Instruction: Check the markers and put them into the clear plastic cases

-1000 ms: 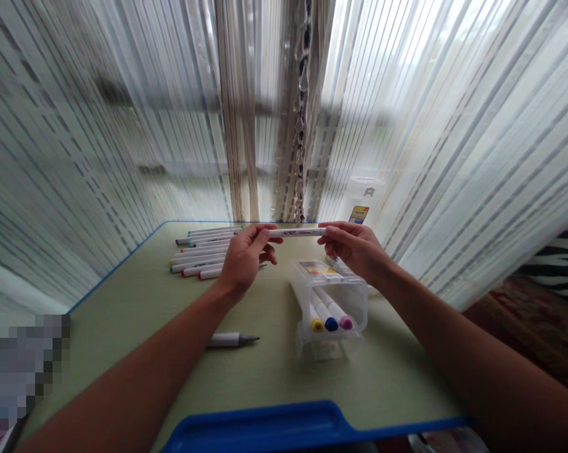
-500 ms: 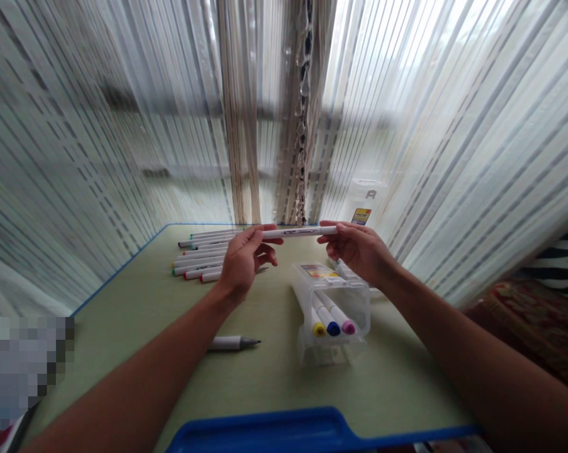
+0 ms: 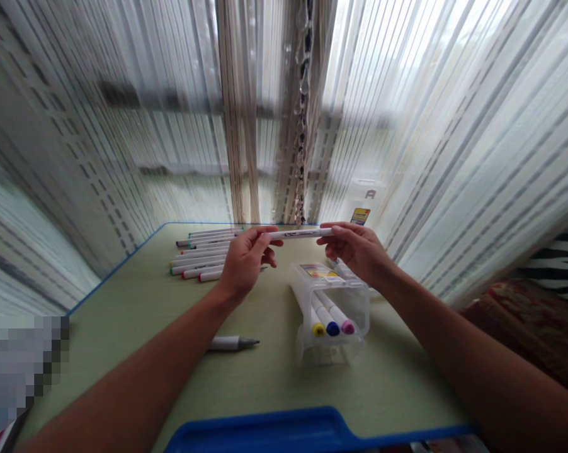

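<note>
A white marker (image 3: 299, 234) is held level above the table, between both hands. My left hand (image 3: 247, 257) pinches its left end between thumb and fingers. On its right end, my right hand (image 3: 357, 246) closes with thumb and fingertips. Beneath and nearer to me lies a clear plastic case (image 3: 300, 296), its open end facing me, with yellow, blue and pink-ended markers (image 3: 332, 318) inside. Several white markers with coloured ends (image 3: 196, 257) lie in a row on the table behind my left hand. An uncapped marker with a grey tip section (image 3: 232, 343) rests beside my left forearm.
The greenish table (image 3: 274, 384) has a blue edge and a blue tray (image 3: 260, 428) at its front. String curtains (image 3: 180, 138) hang behind it. A clear container with a yellow label (image 3: 360, 216) stands at the back right. Patterned fabric (image 3: 515, 321) lies at the right.
Both hands still hold the marker in nearly the same place. My right hand's fingertips have shifted slightly left along it. The view has moved a little.
</note>
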`<action>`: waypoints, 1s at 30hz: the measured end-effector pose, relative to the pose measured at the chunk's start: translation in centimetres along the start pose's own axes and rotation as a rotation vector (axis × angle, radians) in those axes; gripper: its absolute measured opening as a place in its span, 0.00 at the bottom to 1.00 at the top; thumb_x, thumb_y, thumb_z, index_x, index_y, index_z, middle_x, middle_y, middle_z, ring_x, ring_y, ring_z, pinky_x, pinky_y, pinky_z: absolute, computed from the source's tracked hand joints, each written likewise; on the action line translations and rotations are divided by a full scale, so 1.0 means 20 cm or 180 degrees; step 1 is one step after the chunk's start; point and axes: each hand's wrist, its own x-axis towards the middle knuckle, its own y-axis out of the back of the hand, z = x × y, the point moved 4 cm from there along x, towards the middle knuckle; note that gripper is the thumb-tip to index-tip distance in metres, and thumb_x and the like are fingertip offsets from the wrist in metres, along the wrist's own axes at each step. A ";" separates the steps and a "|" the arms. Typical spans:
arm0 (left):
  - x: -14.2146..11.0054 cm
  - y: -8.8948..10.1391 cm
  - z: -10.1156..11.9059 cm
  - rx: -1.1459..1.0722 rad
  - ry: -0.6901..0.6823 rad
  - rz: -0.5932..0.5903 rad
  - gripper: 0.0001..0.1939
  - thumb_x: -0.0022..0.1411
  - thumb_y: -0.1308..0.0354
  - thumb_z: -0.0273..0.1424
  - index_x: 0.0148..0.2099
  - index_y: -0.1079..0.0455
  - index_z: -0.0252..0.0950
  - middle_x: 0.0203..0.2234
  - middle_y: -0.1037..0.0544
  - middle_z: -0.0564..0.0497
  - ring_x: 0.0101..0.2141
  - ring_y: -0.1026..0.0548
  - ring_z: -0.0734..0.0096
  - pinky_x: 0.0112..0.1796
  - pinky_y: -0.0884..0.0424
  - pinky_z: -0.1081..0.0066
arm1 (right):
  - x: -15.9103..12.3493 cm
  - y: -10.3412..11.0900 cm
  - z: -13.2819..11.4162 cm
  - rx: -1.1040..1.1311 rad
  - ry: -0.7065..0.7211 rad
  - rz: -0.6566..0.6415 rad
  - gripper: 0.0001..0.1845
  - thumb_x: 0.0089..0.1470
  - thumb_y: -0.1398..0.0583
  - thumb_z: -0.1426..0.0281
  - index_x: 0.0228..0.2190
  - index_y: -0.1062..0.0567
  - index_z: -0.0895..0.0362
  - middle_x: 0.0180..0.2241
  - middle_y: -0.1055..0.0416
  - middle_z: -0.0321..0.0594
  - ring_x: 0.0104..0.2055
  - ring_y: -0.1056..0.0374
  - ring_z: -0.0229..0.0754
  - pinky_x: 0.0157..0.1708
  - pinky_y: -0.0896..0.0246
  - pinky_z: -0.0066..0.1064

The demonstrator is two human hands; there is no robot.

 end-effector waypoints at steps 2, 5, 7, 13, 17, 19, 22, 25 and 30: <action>0.00 0.00 0.00 0.0152 -0.0049 -0.0030 0.13 0.60 0.38 0.34 0.44 0.26 0.30 0.28 0.22 0.49 0.21 0.30 0.78 0.25 0.28 0.73 | 0.00 0.00 0.01 -0.0148 0.0069 0.0010 0.16 0.47 0.28 0.62 0.35 0.18 0.59 0.27 0.20 0.42 0.21 0.30 0.35 0.21 0.38 0.27; -0.01 0.00 0.01 0.0409 -0.0177 -0.0056 0.14 0.57 0.34 0.35 0.42 0.26 0.30 0.27 0.22 0.51 0.20 0.30 0.78 0.24 0.29 0.74 | 0.00 0.00 0.02 -0.0466 0.0200 0.0001 0.16 0.46 0.27 0.62 0.34 0.18 0.59 0.25 0.21 0.40 0.21 0.31 0.34 0.20 0.38 0.26; -0.01 0.00 0.01 0.0575 -0.0256 -0.0088 0.15 0.55 0.31 0.36 0.39 0.25 0.31 0.25 0.24 0.52 0.21 0.30 0.78 0.23 0.30 0.75 | -0.01 0.00 0.02 -0.0635 0.0248 0.0000 0.16 0.44 0.26 0.63 0.32 0.18 0.59 0.22 0.23 0.39 0.20 0.31 0.34 0.20 0.38 0.26; -0.01 0.00 0.00 0.0526 -0.0252 -0.0092 0.16 0.54 0.30 0.38 0.39 0.24 0.31 0.25 0.22 0.51 0.20 0.30 0.79 0.23 0.32 0.76 | 0.00 0.00 0.03 -0.0521 0.0187 -0.0012 0.15 0.43 0.26 0.63 0.31 0.18 0.59 0.22 0.23 0.38 0.19 0.32 0.33 0.19 0.38 0.25; 0.00 0.00 0.00 0.0111 -0.0037 -0.0040 0.16 0.58 0.34 0.38 0.43 0.24 0.31 0.28 0.20 0.48 0.21 0.29 0.78 0.25 0.30 0.75 | 0.01 0.01 0.02 -0.0185 -0.0027 -0.0008 0.17 0.45 0.27 0.60 0.34 0.18 0.59 0.26 0.20 0.41 0.20 0.30 0.35 0.19 0.39 0.26; 0.00 0.01 -0.01 -0.0089 0.0060 -0.0069 0.16 0.60 0.35 0.39 0.44 0.24 0.31 0.29 0.20 0.48 0.21 0.28 0.78 0.25 0.28 0.74 | 0.00 0.01 0.02 -0.0043 -0.0119 -0.0009 0.19 0.45 0.27 0.59 0.36 0.18 0.58 0.27 0.20 0.42 0.20 0.29 0.36 0.19 0.38 0.26; 0.01 0.01 -0.02 -0.0204 0.0111 -0.0107 0.17 0.61 0.36 0.40 0.45 0.25 0.32 0.28 0.20 0.48 0.20 0.28 0.78 0.25 0.29 0.74 | 0.00 0.00 0.01 0.0055 -0.0176 -0.0030 0.19 0.46 0.28 0.59 0.37 0.18 0.58 0.28 0.19 0.42 0.21 0.28 0.36 0.20 0.36 0.26; 0.01 0.00 -0.02 -0.0144 0.0061 -0.0146 0.19 0.59 0.34 0.42 0.44 0.24 0.31 0.26 0.21 0.49 0.19 0.29 0.78 0.23 0.29 0.74 | 0.00 0.00 0.01 0.0029 -0.0127 -0.0019 0.18 0.46 0.27 0.60 0.37 0.18 0.58 0.27 0.19 0.42 0.21 0.28 0.35 0.19 0.37 0.25; 0.00 0.00 -0.01 0.0093 -0.0110 -0.0123 0.21 0.53 0.30 0.44 0.39 0.24 0.30 0.21 0.25 0.53 0.17 0.32 0.79 0.20 0.31 0.75 | 0.01 0.01 0.03 -0.0210 -0.0022 0.0041 0.19 0.41 0.25 0.63 0.34 0.18 0.59 0.25 0.20 0.41 0.20 0.28 0.35 0.18 0.38 0.25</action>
